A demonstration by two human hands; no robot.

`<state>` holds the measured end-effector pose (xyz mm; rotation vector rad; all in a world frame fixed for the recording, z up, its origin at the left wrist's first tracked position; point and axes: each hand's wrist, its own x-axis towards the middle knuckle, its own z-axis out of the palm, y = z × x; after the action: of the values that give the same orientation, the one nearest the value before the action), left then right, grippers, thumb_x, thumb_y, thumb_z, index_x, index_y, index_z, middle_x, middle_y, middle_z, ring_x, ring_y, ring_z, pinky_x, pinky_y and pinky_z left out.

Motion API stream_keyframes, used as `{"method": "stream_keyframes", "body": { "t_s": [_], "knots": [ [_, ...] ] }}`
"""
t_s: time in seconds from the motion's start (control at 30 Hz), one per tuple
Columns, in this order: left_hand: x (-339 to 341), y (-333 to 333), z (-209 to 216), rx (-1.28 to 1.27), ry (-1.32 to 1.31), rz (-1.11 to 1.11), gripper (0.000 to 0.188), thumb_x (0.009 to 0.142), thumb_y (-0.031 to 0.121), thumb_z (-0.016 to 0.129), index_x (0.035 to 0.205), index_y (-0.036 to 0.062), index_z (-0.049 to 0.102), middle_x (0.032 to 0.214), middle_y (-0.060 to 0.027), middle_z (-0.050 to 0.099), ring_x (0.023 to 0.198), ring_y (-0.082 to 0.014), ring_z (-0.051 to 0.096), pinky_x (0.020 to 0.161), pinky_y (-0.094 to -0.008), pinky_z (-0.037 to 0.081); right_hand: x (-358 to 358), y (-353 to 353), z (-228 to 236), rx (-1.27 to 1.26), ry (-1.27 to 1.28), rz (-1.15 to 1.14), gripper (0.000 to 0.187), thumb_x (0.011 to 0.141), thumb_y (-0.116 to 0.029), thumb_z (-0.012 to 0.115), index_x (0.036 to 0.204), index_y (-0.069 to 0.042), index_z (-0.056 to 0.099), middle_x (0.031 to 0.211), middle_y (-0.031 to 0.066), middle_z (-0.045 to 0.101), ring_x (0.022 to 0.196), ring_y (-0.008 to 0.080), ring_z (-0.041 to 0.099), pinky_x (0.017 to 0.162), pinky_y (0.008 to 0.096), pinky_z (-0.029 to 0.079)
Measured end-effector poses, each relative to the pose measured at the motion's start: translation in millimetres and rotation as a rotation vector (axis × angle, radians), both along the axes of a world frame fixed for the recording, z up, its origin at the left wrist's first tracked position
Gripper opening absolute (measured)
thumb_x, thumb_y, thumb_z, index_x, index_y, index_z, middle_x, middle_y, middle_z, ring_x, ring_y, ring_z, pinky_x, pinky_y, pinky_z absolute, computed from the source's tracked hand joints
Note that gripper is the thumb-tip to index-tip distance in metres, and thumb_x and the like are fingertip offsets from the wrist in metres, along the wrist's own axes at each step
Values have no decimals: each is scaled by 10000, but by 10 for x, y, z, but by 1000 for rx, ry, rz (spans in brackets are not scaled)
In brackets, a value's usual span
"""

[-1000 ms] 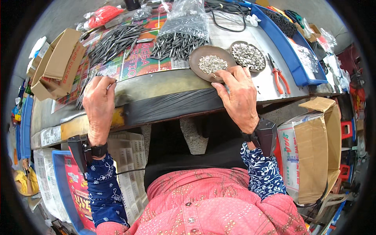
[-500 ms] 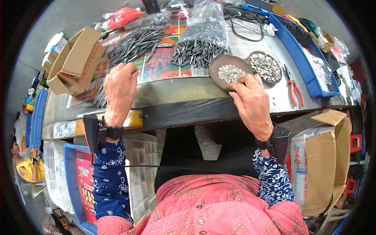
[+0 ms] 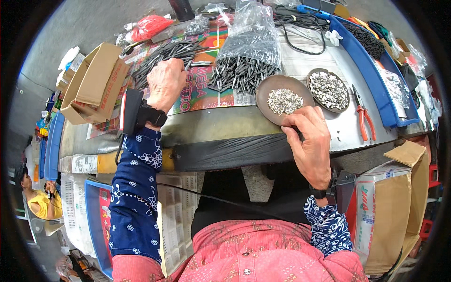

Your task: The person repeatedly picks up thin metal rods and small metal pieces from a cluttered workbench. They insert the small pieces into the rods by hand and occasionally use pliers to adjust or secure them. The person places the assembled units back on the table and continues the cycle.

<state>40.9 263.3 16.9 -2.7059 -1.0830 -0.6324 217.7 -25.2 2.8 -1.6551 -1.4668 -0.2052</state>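
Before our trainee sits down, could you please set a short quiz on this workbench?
1. True or false: the pliers have blue handles.
2. Which is the right hand nearest: A, the blue tray; B, the left brown dish; C, the clear plastic bag?
3. Fill in the colour: the left hand is by a pile of slim ____ pieces.

Key: 1. False, they are red-orange. 2. B. 3. Black.

Pliers (image 3: 360, 108) right of two dishes (image 3: 286, 82); carton (image 3: 96, 82) left of rod pile (image 3: 167, 50).
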Motion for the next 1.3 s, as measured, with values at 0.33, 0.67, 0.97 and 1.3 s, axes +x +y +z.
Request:
{"method": "stream_keyframes", "body": {
  "t_s": [0.33, 0.67, 0.97, 1.3],
  "knots": [
    [61, -107, -14, -1, -36, 110, 178, 796, 245, 660, 813, 68, 677, 761, -188, 663, 789, -382, 658, 697, -473, 513, -25, -24, 17, 75, 59, 2, 156, 707, 65, 677, 813, -34, 621, 792, 82, 588, 773, 275, 545, 697, 366, 443],
    [-216, -1323, 496, -710, -543, -324, 125, 918, 108, 619, 950, -11, 641, 587, 0, 570, 482, -52, 468, 458, -212, 359, -239, -223, 181, 67, 329, 108, 77, 797, 30, 655, 859, -2, 622, 774, 75, 594, 686, 199, 574, 580, 289, 446],
    [-479, -2156, 349, -1308, -951, -487, 101, 940, 43, 606, 1013, -16, 569, 847, -91, 660, 739, -149, 678, 640, -245, 556, -467, -311, 294, 132, 423, 209, 142, 786, 72, 676, 907, 3, 646, 854, 47, 596, 691, 101, 543, 594, 225, 435],
    [-495, -2470, 140, -1431, -1095, -436, 271, 935, -10, 567, 1166, 3, 425, 805, -122, 650, 598, -117, 618, 540, -225, 516, -729, -374, 304, 47, 795, 348, 112, 868, 40, 658, 978, 34, 639, 893, 33, 645, 742, 65, 602, 635, 194, 488]
  ]
}}
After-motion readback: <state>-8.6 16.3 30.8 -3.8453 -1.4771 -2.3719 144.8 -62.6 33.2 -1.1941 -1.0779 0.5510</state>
